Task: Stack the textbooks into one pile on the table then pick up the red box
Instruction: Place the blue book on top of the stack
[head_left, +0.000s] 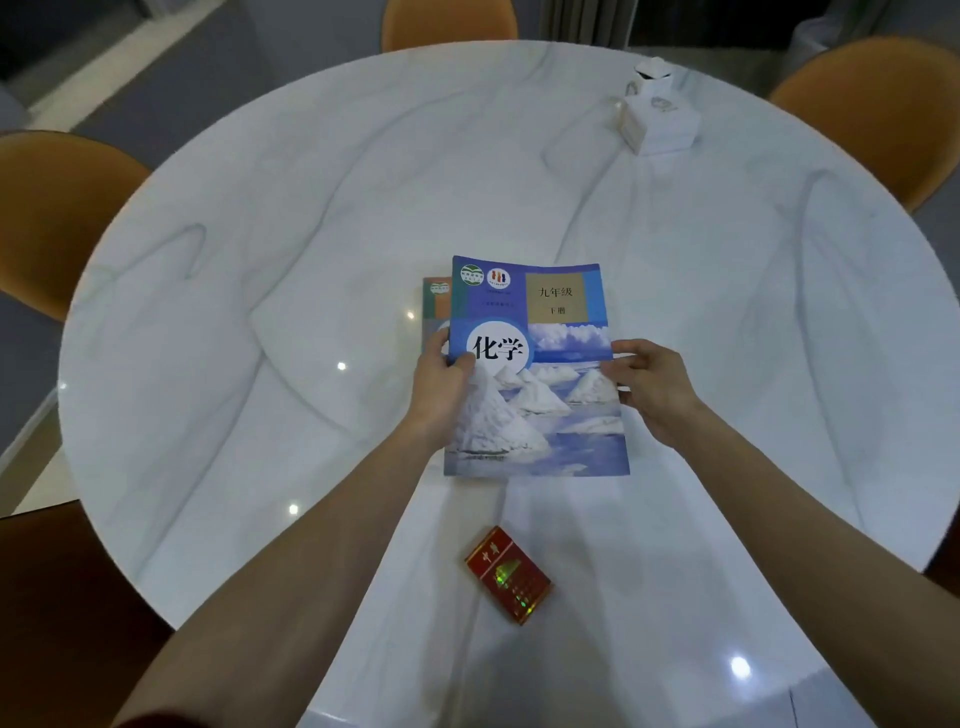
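1. Round marble table (260, 322), mostly bare around the middle.
2. Left hand (441, 384) pinches the blue book's (535, 395) left edge; right hand (654, 389) pinches its right edge.
3. An orange book (435, 301) peeks out beneath, at the upper left.
4. Red box (508, 574) lies nearer the front edge, apart from the books.
5. White box (660, 122) sits near the far right rim.

Polished white marble-look round desk (260, 312) glinting with lamp spots, glossy blue paper-covered textbook (540, 374), shiny foil-printed red cardboard box (507, 574), matt white card tissue box (660, 122).
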